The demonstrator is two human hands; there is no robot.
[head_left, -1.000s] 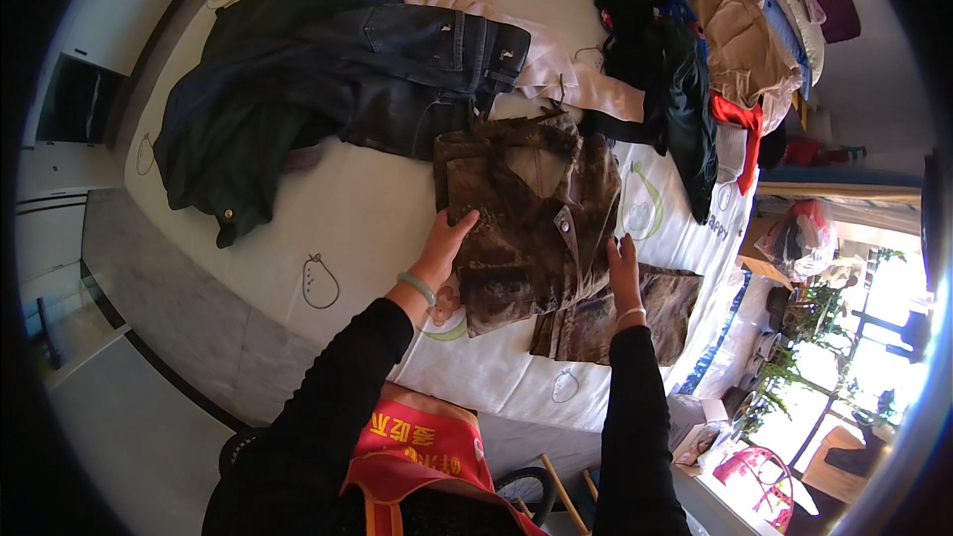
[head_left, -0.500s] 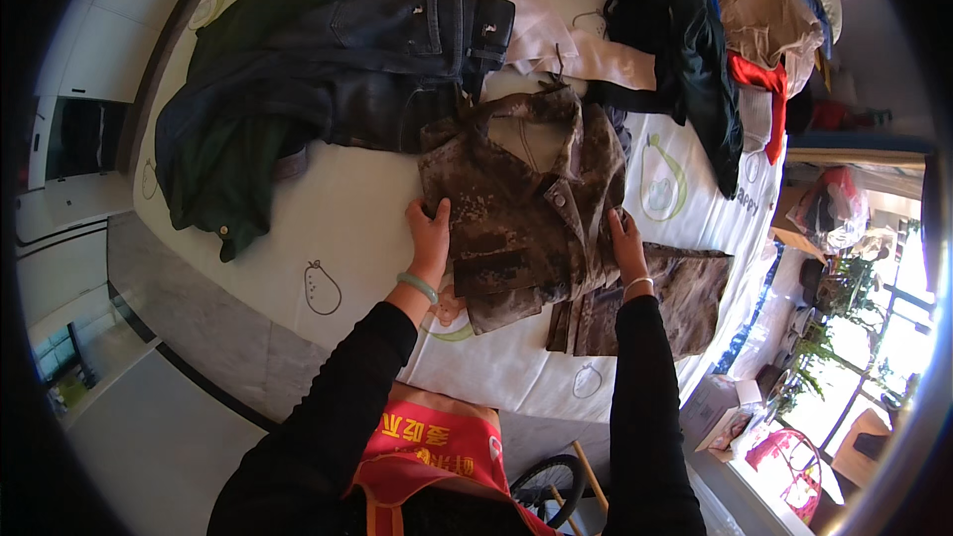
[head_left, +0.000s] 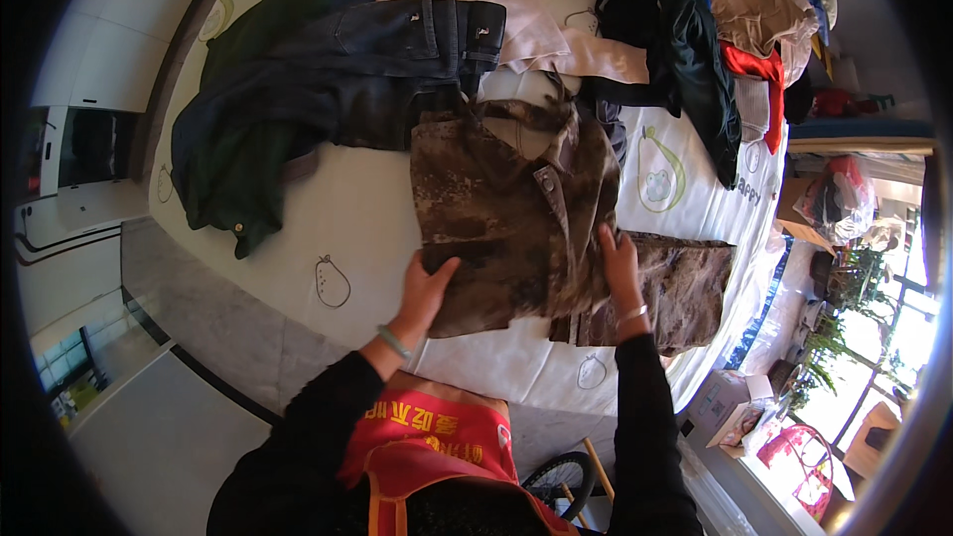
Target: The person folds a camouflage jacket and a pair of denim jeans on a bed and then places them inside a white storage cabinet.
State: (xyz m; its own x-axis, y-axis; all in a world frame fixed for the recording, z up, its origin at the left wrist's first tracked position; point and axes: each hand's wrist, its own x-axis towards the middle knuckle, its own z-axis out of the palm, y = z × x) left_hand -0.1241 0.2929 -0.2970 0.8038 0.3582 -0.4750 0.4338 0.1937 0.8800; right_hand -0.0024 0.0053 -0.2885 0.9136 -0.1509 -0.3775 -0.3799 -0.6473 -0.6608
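Since the earlier frame, the left hand (head_left: 421, 296) is shifting lower along the camouflage jacket (head_left: 476, 206). Its mottled brown cloth is wrinkling softly and partly covering a folded camouflage garment (head_left: 685, 288). Dark denim jeans (head_left: 382, 45) are lying near its shoulder. Over the printed bed sheet (head_left: 372, 213), left fingers and the right hand (head_left: 619, 270)'s fingers are clamping the jacket's opposite sides.

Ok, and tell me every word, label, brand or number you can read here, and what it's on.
I won't copy wording, but here's where it stands:
Red apron: large yellow characters.
White sheet: dark lettering toward the right.
Cardboard box: pale markings, too small to read.
Dark jeans: small pale waist marks, too small to read.
Brown camouflage jacket: none I can make out.
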